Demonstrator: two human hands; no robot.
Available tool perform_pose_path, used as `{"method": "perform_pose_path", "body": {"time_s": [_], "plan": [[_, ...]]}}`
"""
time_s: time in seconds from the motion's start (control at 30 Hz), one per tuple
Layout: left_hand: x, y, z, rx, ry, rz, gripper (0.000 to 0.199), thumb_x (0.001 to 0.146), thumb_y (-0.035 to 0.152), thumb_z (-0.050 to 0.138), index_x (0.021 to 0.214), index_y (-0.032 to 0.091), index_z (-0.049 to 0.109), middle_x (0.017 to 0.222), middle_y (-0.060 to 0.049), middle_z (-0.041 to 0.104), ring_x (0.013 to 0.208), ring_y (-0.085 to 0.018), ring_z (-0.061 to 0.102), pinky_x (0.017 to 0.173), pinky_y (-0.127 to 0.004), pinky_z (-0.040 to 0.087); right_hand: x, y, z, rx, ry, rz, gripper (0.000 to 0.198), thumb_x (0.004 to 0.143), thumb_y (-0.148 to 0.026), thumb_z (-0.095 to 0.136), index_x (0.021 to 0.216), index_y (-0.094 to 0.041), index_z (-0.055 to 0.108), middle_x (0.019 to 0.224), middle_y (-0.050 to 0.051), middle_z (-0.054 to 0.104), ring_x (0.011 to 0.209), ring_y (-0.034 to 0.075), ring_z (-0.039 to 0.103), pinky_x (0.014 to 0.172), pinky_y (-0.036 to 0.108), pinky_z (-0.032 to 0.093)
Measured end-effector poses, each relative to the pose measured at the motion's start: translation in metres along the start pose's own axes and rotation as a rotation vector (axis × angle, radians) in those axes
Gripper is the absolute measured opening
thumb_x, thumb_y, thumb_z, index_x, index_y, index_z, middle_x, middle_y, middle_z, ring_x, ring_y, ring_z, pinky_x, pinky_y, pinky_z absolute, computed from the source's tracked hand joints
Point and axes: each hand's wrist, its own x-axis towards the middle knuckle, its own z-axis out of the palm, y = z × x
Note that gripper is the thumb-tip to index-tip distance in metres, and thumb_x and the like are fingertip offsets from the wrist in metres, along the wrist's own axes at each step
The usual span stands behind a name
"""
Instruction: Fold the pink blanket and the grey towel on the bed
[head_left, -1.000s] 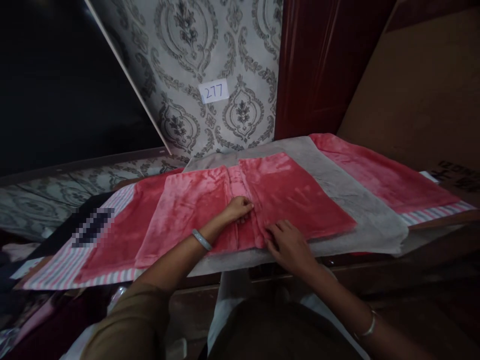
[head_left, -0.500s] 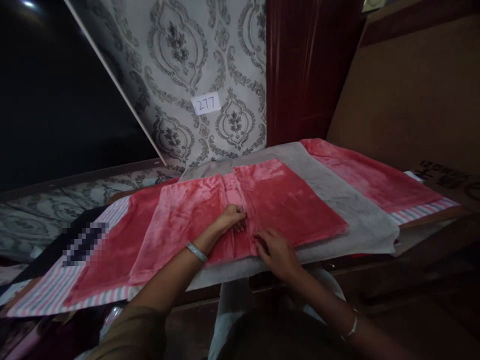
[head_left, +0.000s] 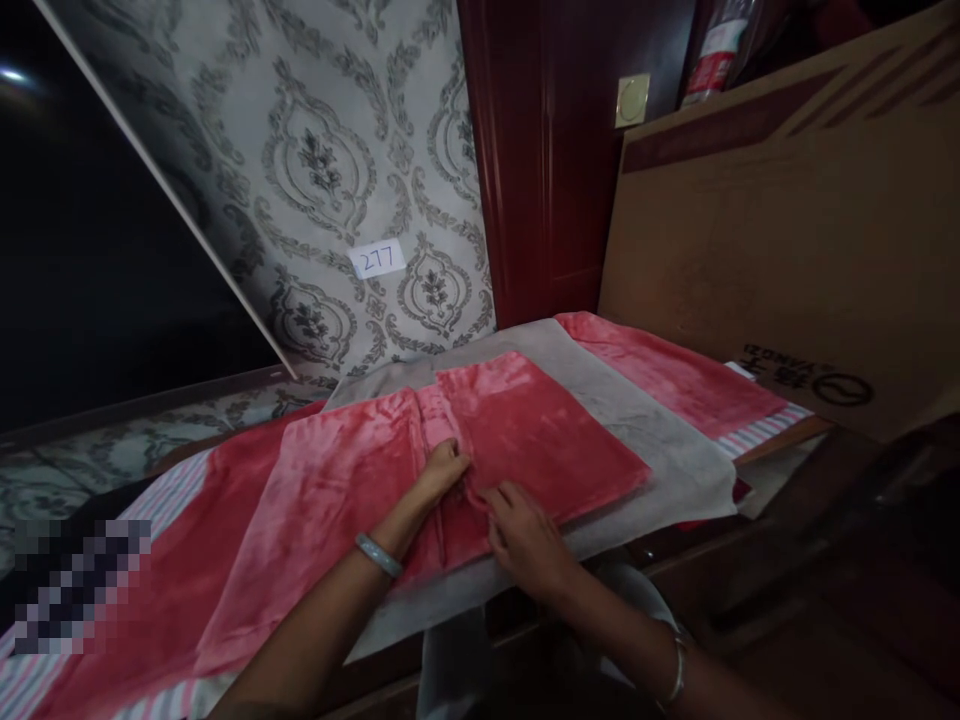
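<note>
A plush red-pink cloth (head_left: 555,440) lies folded in from both sides, its two edges almost meeting over a narrow strip. My left hand (head_left: 448,472) is closed on the edge of the right-hand flap, about midway along it. Nearer to me, my right hand (head_left: 525,535) pinches the same edge close to its front corner. The left flap (head_left: 330,480) lies flat beside my left hand, untouched. Under the folded cloth is a thin grey cloth (head_left: 630,400). The fingertips of both hands are partly hidden by the fabric.
More red plush with a striped border (head_left: 757,430) spreads beneath, to both sides. A large cardboard box (head_left: 750,240) stands at the right, with a bottle (head_left: 716,55) behind its top edge. A dark screen (head_left: 112,220) is at the left. A paper marked 277 (head_left: 377,258) is on the wall.
The view has turned to the right, showing more of the box and the bottle. Both hands keep hold of the flap's edge; my right hand has shifted slightly along it, away from me.
</note>
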Motion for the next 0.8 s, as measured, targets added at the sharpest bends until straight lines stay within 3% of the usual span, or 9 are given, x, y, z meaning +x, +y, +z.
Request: {"method": "perform_pose_path", "body": {"time_s": [0.2, 0.37, 0.5, 0.7, 0.8], "plan": [[-0.004, 0.002, -0.009, -0.087, 0.022, 0.002, 0.022, 0.080, 0.033, 0.064, 0.095, 0.017, 0.061, 0.068, 0.001, 0.064, 0.052, -0.012, 0.057, 0.044, -0.020, 0.042, 0.000, -0.004, 0.007, -0.022, -0.095, -0.049, 0.033, 0.085, -0.007, 0.053, 0.114, -0.019, 0.063, 0.111, 0.009, 0.060, 0.103, 0.023, 0.058, 0.085, 0.033, 0.049], [0.033, 0.019, -0.013, -0.092, 0.145, 0.044, 0.050, 0.084, 0.032, 0.063, 0.131, 0.017, 0.055, 0.096, -0.007, 0.073, 0.079, -0.017, 0.069, 0.062, -0.023, 0.054, -0.003, 0.001, 0.016, -0.020, -0.048, -0.083, 0.034, 0.082, -0.003, 0.052, 0.110, -0.020, 0.063, 0.110, 0.008, 0.060, 0.099, 0.021, 0.058, 0.083, 0.031, 0.049], [0.071, 0.032, -0.009, 0.042, 0.246, 0.075, 0.075, 0.078, 0.011, 0.060, 0.150, 0.020, 0.040, 0.126, -0.010, 0.068, 0.102, -0.018, 0.069, 0.082, -0.026, 0.057, -0.004, 0.007, 0.021, 0.045, 0.041, -0.109, 0.029, 0.088, -0.007, 0.050, 0.109, -0.021, 0.065, 0.103, 0.007, 0.059, 0.093, 0.019, 0.058, 0.080, 0.030, 0.049], [0.090, 0.028, -0.001, 0.164, 0.365, 0.067, 0.079, 0.072, 0.000, 0.055, 0.150, 0.012, 0.042, 0.151, -0.019, 0.049, 0.137, -0.027, 0.050, 0.107, -0.034, 0.047, -0.002, 0.007, 0.014, 0.115, 0.024, -0.106, 0.037, 0.087, -0.005, 0.050, 0.116, -0.023, 0.065, 0.103, 0.006, 0.059, 0.094, 0.019, 0.060, 0.081, 0.030, 0.049], [0.092, 0.021, -0.002, 0.207, 0.380, 0.054, 0.076, 0.073, 0.001, 0.057, 0.147, 0.010, 0.046, 0.149, -0.021, 0.050, 0.138, -0.029, 0.049, 0.108, -0.036, 0.046, 0.000, 0.002, 0.009, 0.068, -0.027, -0.122, 0.032, 0.087, -0.005, 0.050, 0.108, -0.022, 0.067, 0.103, 0.007, 0.059, 0.096, 0.020, 0.059, 0.081, 0.030, 0.048]]}}
